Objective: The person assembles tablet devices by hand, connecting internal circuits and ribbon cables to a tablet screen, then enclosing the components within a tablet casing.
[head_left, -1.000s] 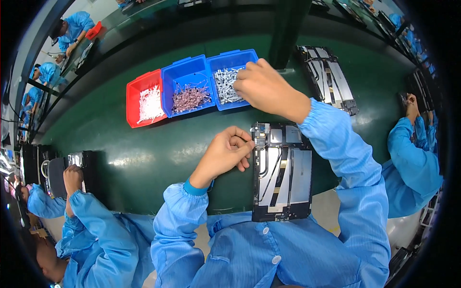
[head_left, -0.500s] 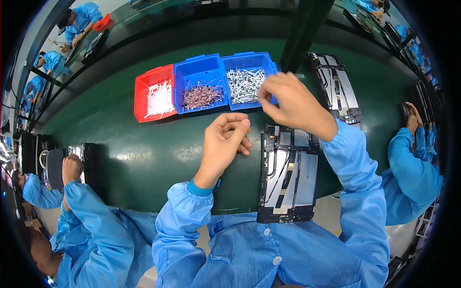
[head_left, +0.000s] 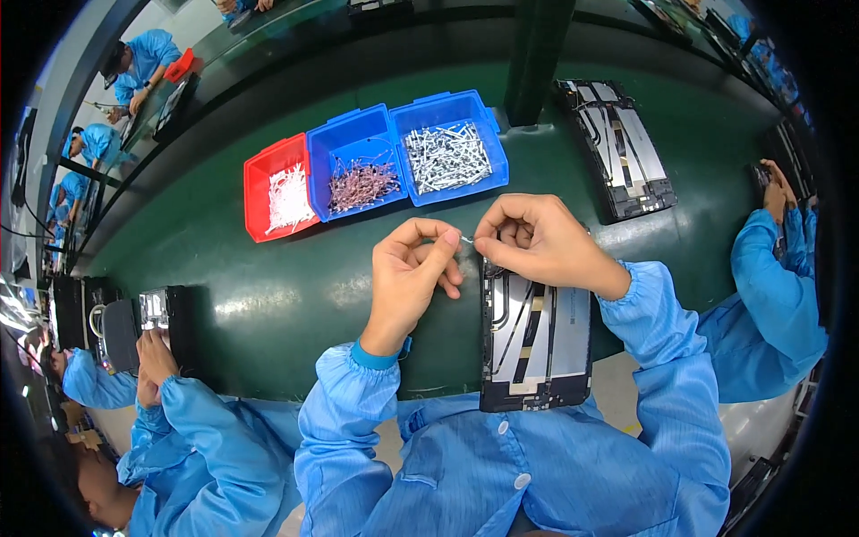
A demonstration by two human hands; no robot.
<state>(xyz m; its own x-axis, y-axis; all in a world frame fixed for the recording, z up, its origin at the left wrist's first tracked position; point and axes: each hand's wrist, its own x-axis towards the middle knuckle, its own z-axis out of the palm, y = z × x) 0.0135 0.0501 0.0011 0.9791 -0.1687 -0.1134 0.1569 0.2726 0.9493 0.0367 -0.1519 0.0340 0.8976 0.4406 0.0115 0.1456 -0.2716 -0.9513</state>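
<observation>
My left hand (head_left: 403, 282) is closed in a pinch, thumb against forefinger. Facing it, my right hand (head_left: 550, 246) pinches as well. A tiny thin white piece (head_left: 466, 239) spans the gap between the two sets of fingertips; its exact kind is too small to make out. Below my right hand lies an opened tablet-like device (head_left: 564, 336), showing silver panels, black cables and a black frame. Its upper part is partly hidden by that hand. Its near end reaches the table's front edge, close to my body.
Behind my hands stand a red bin (head_left: 253, 210) of white pieces, a blue bin (head_left: 344, 143) of reddish-brown wired pieces, and another blue bin (head_left: 438, 109) of silver-white strips. A second opened device (head_left: 622, 152) lies beyond a dark green post (head_left: 535, 72). Co-workers sit on both sides.
My right hand has come down and left from beside the right-hand blue bin to meet my left fingertips. The thin white piece now shows between them. The view has shifted slightly.
</observation>
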